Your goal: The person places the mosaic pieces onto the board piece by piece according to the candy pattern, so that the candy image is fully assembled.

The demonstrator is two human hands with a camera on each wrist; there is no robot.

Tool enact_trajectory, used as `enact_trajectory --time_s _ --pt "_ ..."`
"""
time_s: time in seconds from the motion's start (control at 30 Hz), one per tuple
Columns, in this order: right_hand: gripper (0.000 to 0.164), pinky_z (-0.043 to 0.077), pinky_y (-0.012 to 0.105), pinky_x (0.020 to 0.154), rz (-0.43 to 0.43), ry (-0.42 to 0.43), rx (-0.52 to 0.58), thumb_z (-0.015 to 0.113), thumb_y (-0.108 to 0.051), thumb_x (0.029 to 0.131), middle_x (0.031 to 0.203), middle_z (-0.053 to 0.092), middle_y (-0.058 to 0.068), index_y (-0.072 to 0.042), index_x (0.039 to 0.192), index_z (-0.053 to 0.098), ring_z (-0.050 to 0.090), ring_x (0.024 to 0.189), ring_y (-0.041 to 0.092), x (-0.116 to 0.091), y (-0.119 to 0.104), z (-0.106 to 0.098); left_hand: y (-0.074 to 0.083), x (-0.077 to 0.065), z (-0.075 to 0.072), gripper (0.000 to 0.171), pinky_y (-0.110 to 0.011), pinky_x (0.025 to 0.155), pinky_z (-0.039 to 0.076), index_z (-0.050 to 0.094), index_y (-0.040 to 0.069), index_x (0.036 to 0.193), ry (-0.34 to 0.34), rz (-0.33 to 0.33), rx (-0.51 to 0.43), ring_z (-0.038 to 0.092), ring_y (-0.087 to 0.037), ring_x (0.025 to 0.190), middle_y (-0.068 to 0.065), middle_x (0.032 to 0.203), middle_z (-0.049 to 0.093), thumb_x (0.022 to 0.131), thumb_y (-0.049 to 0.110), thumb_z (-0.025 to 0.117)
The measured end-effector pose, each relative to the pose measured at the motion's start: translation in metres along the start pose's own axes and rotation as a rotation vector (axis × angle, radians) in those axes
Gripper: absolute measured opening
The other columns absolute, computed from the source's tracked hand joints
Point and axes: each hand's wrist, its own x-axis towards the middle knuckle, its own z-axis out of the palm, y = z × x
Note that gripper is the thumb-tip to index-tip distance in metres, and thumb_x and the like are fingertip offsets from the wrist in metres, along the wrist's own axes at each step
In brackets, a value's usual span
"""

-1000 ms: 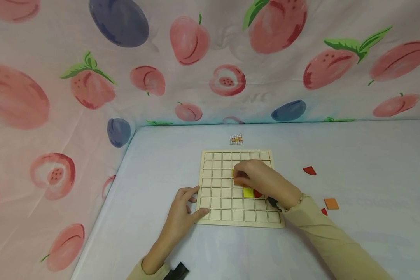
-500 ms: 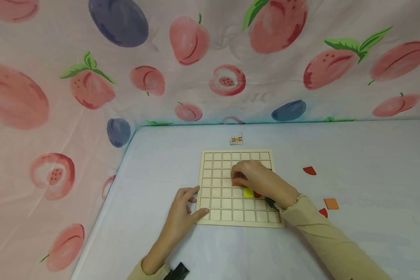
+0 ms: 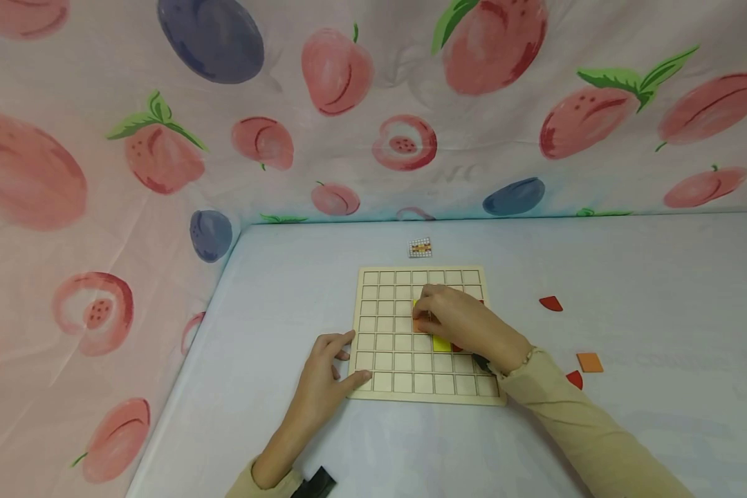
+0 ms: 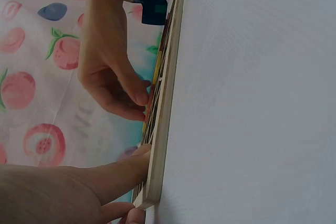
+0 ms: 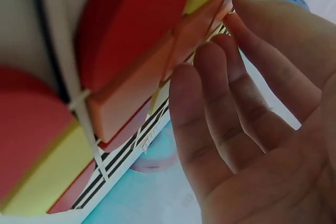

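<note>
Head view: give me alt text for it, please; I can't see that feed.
The right hand pinches an orange tile on a pale gridded board, near a yellow tile; the left hand touches the board's left edge. To its right lie an orange square and two red pieces; a small patterned card lies beyond the board.

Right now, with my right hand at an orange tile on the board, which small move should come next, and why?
Probably press the orange tile gently down: the right hand still pinches it at the board, and I cannot tell whether it lies fully flat. The left hand rests on the board's edge, which should help steadiness.
</note>
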Motion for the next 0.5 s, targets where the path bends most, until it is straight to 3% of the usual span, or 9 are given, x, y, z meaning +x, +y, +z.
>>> enact_trajectory --time_s 0.5 --pt "0.013 0.05 0.028 0.073 -0.001 0.036 -0.037 0.076 -0.021 0.089 0.089 0.061 -0.002 -0.01 0.095 0.073 0.051 0.077 0.01 -0.0093 0.0023 -0.0023 -0.0005 -0.0002 0.0006 0.066 -0.022 0.067 0.043 0.056 0.003 0.138 0.002 0.007 0.007 0.047 -0.013 0.083 -0.009 0.124 0.053 0.079 0.017 0.084"
